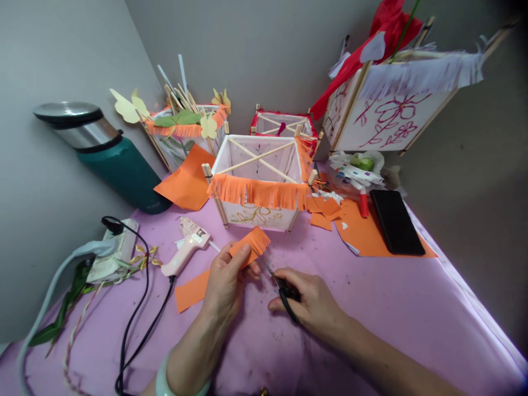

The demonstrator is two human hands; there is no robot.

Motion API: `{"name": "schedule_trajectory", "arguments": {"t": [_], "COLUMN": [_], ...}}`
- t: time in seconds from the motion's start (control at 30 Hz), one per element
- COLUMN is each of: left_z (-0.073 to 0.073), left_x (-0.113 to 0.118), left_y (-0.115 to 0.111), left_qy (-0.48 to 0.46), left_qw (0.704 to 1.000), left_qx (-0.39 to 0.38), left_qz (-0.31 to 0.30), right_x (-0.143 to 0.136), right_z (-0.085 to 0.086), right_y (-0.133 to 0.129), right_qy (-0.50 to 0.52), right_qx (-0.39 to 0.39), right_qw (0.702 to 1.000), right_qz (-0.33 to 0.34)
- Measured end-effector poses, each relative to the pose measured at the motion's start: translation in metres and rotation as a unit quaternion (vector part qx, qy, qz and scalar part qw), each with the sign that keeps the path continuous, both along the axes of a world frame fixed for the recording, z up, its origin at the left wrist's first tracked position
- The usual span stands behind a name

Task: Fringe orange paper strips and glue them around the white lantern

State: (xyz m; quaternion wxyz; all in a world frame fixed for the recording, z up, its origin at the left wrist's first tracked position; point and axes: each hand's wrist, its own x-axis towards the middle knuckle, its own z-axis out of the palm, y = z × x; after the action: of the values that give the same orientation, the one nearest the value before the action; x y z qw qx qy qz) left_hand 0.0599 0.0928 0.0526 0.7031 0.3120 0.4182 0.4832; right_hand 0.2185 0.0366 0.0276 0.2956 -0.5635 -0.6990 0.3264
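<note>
My left hand [231, 275] pinches an orange paper strip [250, 246] between thumb and fingers. Narrow cuts fringe the strip's right end, and its other end shows past the hand's left side. Black-handled scissors [287, 293] are in my right hand [313, 302], their tips pointing up and left, just below the fringed end. Behind both hands stands a white box-shaped lantern [264, 215] with a wooden stick frame, crossed sticks on top and orange fringe [259, 191] along its front and right upper edges.
A pink glue gun [187, 250] with a black cord lies left, near a power strip [113, 256] and a teal bottle [126, 170]. More lanterns [396, 118] stand behind. At right, a black phone [396, 221] rests on orange paper [355, 225].
</note>
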Motion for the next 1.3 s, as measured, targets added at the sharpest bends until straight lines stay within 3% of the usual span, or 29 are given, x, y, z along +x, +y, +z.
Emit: {"name": "schedule_trajectory", "arguments": {"t": [1.3], "left_z": [0.0003], "left_x": [0.0028], "left_y": [-0.0028], "left_qy": [0.012], "left_qw": [0.999], "left_qx": [-0.003], "left_qz": [-0.033], "right_x": [-0.0014], "right_z": [-0.0037], "right_y": [-0.0013], "right_qy": [0.010], "right_qx": [-0.001], "right_qw": [1.000], "right_qz": [-0.023]}}
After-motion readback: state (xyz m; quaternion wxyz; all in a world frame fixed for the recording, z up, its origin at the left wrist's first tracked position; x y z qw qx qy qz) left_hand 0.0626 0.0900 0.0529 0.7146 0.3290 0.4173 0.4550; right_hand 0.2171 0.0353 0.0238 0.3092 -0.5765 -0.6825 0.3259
